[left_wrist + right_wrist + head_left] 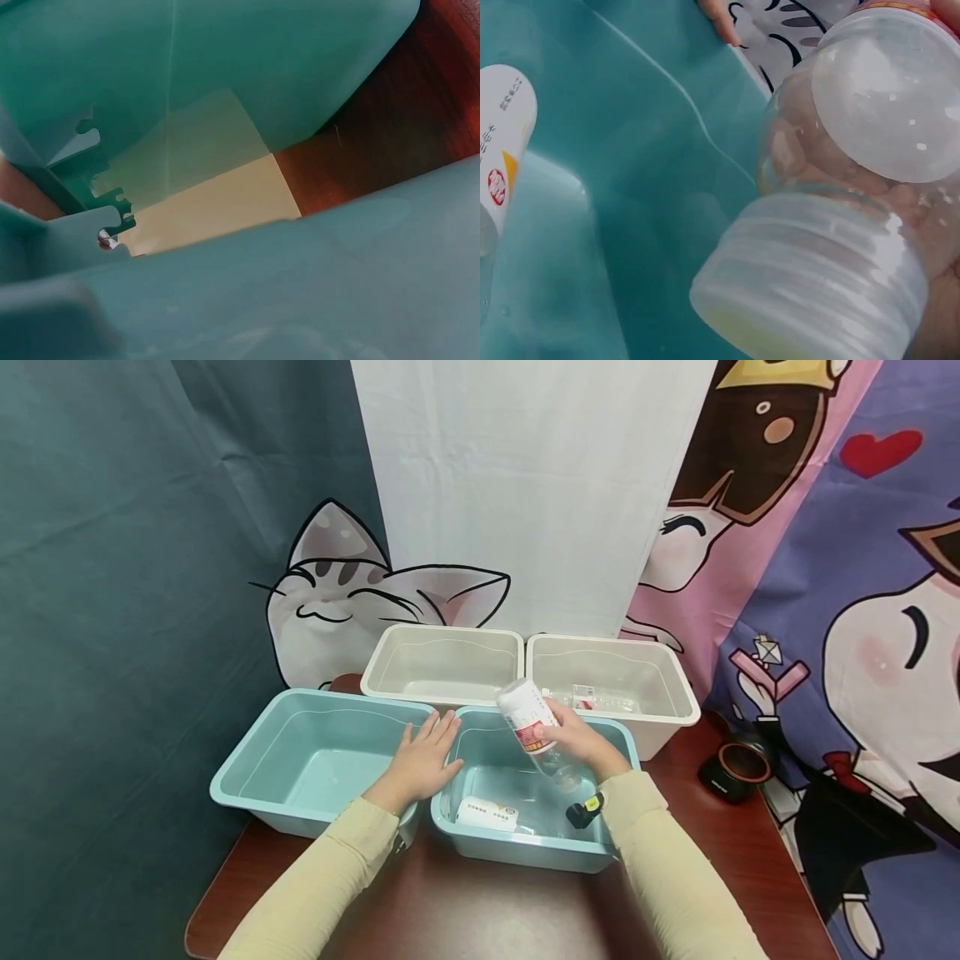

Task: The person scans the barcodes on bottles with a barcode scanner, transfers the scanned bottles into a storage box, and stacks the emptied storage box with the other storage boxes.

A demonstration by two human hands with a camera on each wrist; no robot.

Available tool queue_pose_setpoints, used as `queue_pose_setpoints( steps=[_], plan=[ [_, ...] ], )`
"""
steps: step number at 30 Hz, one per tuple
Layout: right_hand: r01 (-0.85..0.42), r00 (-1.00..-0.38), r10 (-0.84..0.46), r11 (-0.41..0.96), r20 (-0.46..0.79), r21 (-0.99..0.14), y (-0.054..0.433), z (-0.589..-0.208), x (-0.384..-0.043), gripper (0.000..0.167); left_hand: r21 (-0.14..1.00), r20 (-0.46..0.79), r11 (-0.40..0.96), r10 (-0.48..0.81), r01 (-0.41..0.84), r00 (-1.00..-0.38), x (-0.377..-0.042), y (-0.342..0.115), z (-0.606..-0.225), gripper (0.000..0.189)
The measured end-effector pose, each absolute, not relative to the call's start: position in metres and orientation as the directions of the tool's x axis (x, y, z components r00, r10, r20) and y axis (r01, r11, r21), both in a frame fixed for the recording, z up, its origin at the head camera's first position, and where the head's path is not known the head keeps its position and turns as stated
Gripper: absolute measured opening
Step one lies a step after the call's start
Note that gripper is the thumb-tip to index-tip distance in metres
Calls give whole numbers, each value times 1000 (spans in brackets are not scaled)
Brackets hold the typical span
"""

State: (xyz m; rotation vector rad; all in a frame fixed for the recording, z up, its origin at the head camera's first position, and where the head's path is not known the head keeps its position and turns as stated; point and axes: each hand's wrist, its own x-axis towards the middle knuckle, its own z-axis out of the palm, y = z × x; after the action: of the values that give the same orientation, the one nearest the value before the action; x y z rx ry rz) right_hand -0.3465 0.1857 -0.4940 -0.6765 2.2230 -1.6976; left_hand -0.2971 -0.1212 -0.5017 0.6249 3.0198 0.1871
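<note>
The right hand (577, 742) curls its fingers round a clear plastic bottle with a red-and-white label (529, 718), tilted, held above the near-right pale blue plastic tub (525, 852); its label writing is too small to read; the left hand (420, 760) lies flat, fingers straight, on the rims where that tub meets a second pale blue tub (247, 777) to its left; inside the near-right tub lies another clear bottle with a white label (487, 814), its print illegible; behind it stand two cream tubs (442, 639); the right-hand one (678, 693) holds a further clear bottle (592, 697).
</note>
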Motion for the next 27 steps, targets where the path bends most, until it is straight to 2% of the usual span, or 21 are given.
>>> queue_pose_setpoints(
  steps=[4,10,17,22,27],
  plan=[
    [-151,-887,-460,211,38,-966,190,-491,-345,53,119,-23,911,400,394,-916,-299,-121,-502,75],
    [-115,-896,-444,181,23,-977,191,-487,-345,56,110,-25,909,406,401,-913,-299,-122,-500,75],
    [-33,-907,-421,-7,33,-999,193,-485,-345,60,114,-25,910,404,399,-914,-299,-121,-500,75],
    [-24,-917,-393,-127,73,-992,194,-483,-345,50,126,-24,910,402,396,-915,-297,-121,-500,75],
    [-52,-929,-355,-160,107,-986,198,-477,-345,43,136,-21,908,402,396,-915,-296,-121,-501,75]
  ],
)
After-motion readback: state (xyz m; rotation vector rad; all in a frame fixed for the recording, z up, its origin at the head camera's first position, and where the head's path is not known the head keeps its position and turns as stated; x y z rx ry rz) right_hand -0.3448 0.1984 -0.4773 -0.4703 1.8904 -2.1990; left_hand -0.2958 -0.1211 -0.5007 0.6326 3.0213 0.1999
